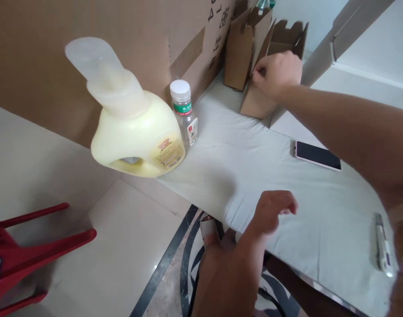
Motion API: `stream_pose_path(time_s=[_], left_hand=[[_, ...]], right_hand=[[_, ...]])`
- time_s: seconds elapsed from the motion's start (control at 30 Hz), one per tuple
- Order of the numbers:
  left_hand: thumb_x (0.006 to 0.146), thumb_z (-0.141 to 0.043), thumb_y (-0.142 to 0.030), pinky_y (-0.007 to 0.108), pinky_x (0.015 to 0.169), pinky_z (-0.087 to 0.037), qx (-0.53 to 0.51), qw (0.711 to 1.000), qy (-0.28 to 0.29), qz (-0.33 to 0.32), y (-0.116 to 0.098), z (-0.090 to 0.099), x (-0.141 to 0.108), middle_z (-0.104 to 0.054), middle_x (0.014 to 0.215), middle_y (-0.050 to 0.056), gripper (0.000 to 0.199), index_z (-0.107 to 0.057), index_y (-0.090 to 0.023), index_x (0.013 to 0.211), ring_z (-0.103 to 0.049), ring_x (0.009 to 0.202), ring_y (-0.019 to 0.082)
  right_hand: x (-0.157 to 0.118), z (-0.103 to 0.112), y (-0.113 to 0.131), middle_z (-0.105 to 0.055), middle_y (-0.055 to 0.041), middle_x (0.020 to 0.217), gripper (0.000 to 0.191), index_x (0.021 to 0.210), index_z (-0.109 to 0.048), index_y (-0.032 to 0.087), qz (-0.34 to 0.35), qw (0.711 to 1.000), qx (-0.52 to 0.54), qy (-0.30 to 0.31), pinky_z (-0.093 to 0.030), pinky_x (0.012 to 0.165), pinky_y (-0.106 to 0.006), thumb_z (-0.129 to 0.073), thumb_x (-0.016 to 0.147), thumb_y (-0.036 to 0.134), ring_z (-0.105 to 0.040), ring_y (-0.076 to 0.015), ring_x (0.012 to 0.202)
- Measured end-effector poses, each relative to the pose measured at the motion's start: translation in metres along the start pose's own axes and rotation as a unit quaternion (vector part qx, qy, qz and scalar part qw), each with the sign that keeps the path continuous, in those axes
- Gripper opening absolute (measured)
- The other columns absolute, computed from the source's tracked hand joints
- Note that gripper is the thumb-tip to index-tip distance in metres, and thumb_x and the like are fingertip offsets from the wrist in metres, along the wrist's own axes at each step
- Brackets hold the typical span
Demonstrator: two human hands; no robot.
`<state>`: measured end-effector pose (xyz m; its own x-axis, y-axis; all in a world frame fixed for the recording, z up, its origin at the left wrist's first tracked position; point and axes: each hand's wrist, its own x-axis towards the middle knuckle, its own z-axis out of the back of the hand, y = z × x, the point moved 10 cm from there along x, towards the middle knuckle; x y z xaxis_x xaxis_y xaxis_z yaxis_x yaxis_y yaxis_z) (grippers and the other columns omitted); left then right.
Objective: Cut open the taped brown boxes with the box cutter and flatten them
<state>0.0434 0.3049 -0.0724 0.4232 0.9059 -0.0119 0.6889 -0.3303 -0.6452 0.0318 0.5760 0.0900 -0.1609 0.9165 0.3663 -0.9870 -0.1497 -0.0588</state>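
My right hand point(279, 74) is closed at the side of a small open-topped brown cardboard box point(258, 101), thumb and fingers curled at its edge. The box stands tilted on the cloth-covered table point(250, 158) near the far end. Close to its left is another such cardboard box point(236, 61), with a clear bottle point(264, 4) behind it. My left hand point(272, 209) hovers over the near edge of the table, fingers loosely bent and holding nothing. A black-screened phone point(316, 155) lies beneath my right forearm.
A large pale-yellow detergent jug point(138, 132) and a small white-capped clear bottle point(185, 112) stand at the table's left edge. Behind them rises a big carton point(129, 26). A utility knife point(382, 246) lies at right. A red stool point(33, 255) is on the floor.
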Motion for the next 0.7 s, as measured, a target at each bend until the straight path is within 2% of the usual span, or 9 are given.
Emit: stream_pose_path(time_s=[0.07,0.17,0.33,0.53,0.63,0.7], left_hand=[[0.078,-0.057,-0.044,0.03,0.056,-0.021,-0.009,1.0,-0.013,-0.016,-0.003,-0.002,0.0,-0.04,0.05,-0.002,0.038,-0.052,-0.017,0.052,-0.03,0.053,0.009],[0.076,-0.058,-0.046,0.03,0.054,-0.018,-0.019,0.999,-0.03,-0.013,0.001,-0.008,-0.001,-0.038,0.048,-0.003,0.04,-0.049,-0.017,0.05,-0.027,0.051,0.008],[0.072,-0.058,-0.051,0.03,0.055,-0.02,-0.024,1.0,-0.013,0.011,0.02,-0.023,-0.001,-0.037,0.047,-0.003,0.041,-0.051,-0.017,0.05,-0.027,0.051,0.009],[0.069,-0.056,-0.044,0.032,0.06,-0.025,-0.004,0.996,0.013,0.093,0.05,-0.026,0.003,-0.043,0.05,0.0,0.031,-0.055,-0.017,0.053,-0.032,0.056,0.011],[0.067,-0.057,-0.046,0.031,0.064,-0.031,0.02,0.991,0.017,0.134,0.057,-0.017,0.003,-0.046,0.053,0.001,0.032,-0.056,-0.017,0.055,-0.036,0.06,0.012],[0.069,-0.059,-0.047,0.032,0.067,-0.036,0.044,0.986,-0.004,0.164,0.058,-0.004,0.0,-0.05,0.058,0.003,0.033,-0.058,-0.017,0.057,-0.041,0.065,0.014]], right_hand=[[-0.013,0.005,-0.004,-0.073,-0.0168,0.118,0.032,0.113,-0.073,0.019,0.004,1.0,-0.003,0.018,-0.048,0.086,-0.046,-0.05,0.092,0.028,-0.067,-0.0324,0.11],[-0.022,0.01,-0.022,-0.07,-0.0168,0.123,0.031,0.119,-0.065,0.021,-0.03,0.999,0.0,0.038,-0.049,0.091,-0.049,-0.049,0.093,0.026,-0.065,-0.0315,0.111],[-0.014,0.01,-0.038,-0.069,-0.0196,0.121,0.046,0.139,-0.05,0.02,-0.069,0.997,0.011,0.037,-0.049,0.09,-0.05,-0.047,0.094,0.029,-0.066,-0.0329,0.11],[0.024,-0.008,-0.027,-0.065,-0.024,0.128,0.062,0.148,-0.042,0.015,-0.079,0.994,0.045,0.053,-0.047,0.094,-0.053,-0.058,0.09,0.029,-0.063,-0.0378,0.12],[0.057,-0.023,-0.018,-0.06,-0.0273,0.135,0.071,0.152,-0.034,0.01,-0.064,0.994,0.059,0.073,-0.044,0.098,-0.054,-0.061,0.089,0.031,-0.059,-0.0403,0.127],[0.08,-0.034,-0.016,-0.056,-0.0295,0.138,0.076,0.152,-0.03,0.004,-0.068,0.992,0.068,0.083,-0.041,0.101,-0.053,-0.062,0.088,0.032,-0.054,-0.0404,0.131]])
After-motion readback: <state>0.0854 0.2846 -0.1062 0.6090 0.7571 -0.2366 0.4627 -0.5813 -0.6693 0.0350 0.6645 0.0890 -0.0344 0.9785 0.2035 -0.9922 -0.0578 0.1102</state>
